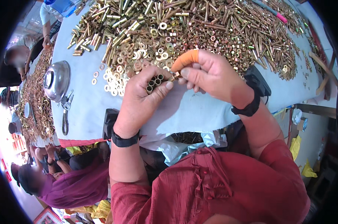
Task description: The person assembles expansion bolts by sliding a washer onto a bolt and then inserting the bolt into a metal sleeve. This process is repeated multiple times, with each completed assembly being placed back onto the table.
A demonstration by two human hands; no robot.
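Note:
My left hand point(135, 102) is closed around several short metal sleeves point(154, 83), their hollow round ends showing between thumb and fingers. My right hand point(219, 80) meets it at the left fingertips, its index finger in an orange finger cover point(186, 59). Between its thumb and index finger it pinches a small brassy nut point(177, 75), close to the left thumb tip. A thin threaded end seems to meet the nut, partly hidden by the fingers. Just beyond the hands lie loose flat washers point(116, 78) and a heap of small nuts point(210, 41).
Piles of metal sleeves point(128, 30) and bolts point(266, 41) cover the far side of the pale tabletop point(206, 112). On the left are a steel bowl point(60, 80) and keys point(67, 102). A person in purple point(75, 183) sits at my left, near another heaped table.

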